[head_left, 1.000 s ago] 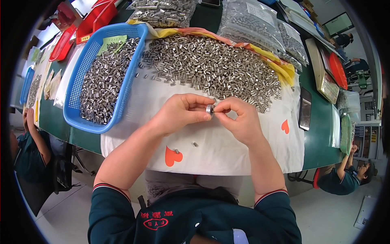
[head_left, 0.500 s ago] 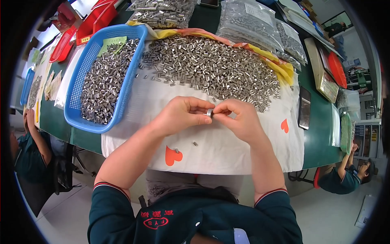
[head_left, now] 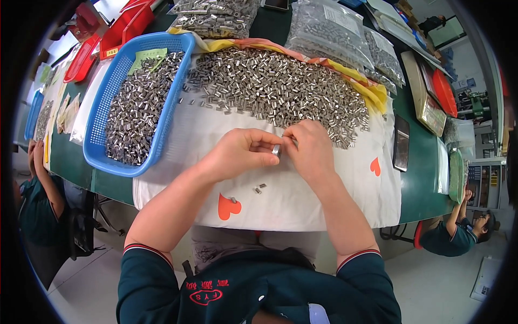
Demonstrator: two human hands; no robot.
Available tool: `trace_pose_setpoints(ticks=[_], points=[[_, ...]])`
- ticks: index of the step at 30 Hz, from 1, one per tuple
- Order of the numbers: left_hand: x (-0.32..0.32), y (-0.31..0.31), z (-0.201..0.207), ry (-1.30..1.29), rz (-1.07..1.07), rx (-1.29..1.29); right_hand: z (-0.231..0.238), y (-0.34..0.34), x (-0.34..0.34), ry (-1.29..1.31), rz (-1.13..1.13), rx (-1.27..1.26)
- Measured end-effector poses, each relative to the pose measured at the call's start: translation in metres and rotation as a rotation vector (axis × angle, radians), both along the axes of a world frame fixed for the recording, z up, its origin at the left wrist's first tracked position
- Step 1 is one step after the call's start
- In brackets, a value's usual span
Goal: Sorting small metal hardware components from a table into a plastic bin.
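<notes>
My left hand point(head_left: 240, 153) is closed in a pinch on a small shiny metal ring point(head_left: 277, 150). Just to its right, my right hand point(head_left: 311, 147) has its thumb and fingertips pressed together at the near edge of a wide heap of small metal cylinders point(head_left: 286, 86). Whatever those fingers hold, if anything, is hidden. Below my hands, on a white cloth point(head_left: 302, 200), lie two loose metal cylinders point(head_left: 263, 186) close together. Another loose cylinder point(head_left: 233, 200) rests on a red heart print.
A blue perforated basket point(head_left: 154, 156) full of metal cylinders stands left of the heap. Clear bags of metal parts point(head_left: 324, 32) lie behind, past a yellow-orange cloth edge point(head_left: 376, 97). A dark phone point(head_left: 401, 143) is at the right. Co-workers sit at both sides.
A second cylinder now lies beside the one below my hands. My right hand has come away from the ring, up toward the heap; my left stays nearly still.
</notes>
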State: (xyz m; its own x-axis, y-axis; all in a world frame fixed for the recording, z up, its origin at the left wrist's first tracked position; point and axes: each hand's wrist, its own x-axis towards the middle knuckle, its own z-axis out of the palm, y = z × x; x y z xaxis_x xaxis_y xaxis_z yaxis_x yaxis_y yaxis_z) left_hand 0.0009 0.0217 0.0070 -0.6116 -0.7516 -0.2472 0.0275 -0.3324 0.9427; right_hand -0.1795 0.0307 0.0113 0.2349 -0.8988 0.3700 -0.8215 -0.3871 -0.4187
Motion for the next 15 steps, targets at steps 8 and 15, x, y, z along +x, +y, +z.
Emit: trace_pose_setpoints(ticks=[8,15], points=[[0.001,-0.001,0.006,0.07,0.099,0.092,0.026,0.01,-0.004,-0.619,0.122,0.514],[0.002,-0.001,0.007,0.013,0.095,0.02,0.024,0.013,-0.002,-0.486,0.148,0.349]])
